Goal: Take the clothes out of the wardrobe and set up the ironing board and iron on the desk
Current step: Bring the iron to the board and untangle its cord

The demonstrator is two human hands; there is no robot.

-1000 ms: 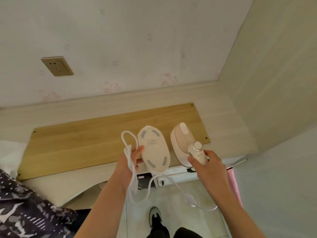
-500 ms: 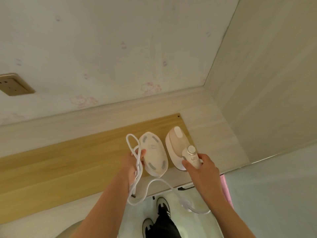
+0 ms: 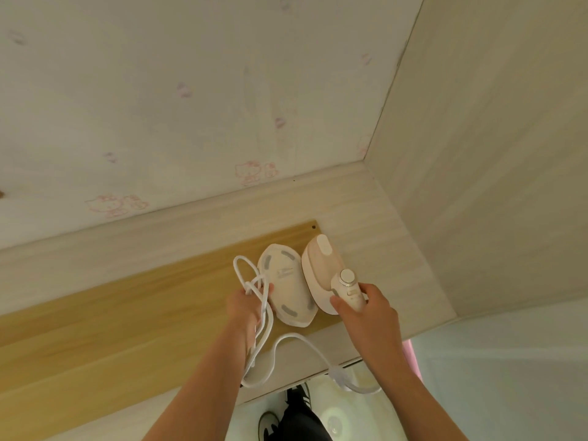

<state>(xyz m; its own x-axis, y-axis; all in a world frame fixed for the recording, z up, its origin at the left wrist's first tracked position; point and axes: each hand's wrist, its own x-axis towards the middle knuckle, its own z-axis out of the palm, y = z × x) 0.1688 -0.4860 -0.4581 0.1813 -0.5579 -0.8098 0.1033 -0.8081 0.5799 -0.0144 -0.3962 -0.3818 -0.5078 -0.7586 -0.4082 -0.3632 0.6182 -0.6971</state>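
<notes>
Both hands have moved forward and to the right since the earlier frames, so the iron (image 3: pixel 318 265) and the oval white base (image 3: pixel 288 286) now sit over the right end of the wooden board (image 3: pixel 143 319) instead of its near edge. The wall socket seen earlier above the board's left part is out of view.

The right hand (image 3: pixel 369 310) has its fingers and thumb curled round the iron's handle, just below the round dial (image 3: pixel 347 276). The iron overlaps the board's far right corner and juts past it over the bare desk (image 3: pixel 375 237). Cannot tell if it touches the board or hangs above it.

The left hand (image 3: pixel 246 305) clutches a bunch of loops of the white cord (image 3: pixel 267 319), with its thumb against the left rim of the base. The base is held tilted, underside with grey pads facing the camera, just left of the iron and nearly touching it, over the board's right end. Contact with the board can't be judged.

The cord trails from the left hand off the board's near edge, swings right and passes under the right forearm, with a clip-like lump (image 3: pixel 337 375) on it.

The board lies flat on the desk. A wall (image 3: pixel 191 90) with faint pink cat prints stands beyond the board, and a pale side panel (image 3: pixel 493 154) is to its right. A shoe (image 3: pixel 267 423) shows on the floor below the board's near edge.
</notes>
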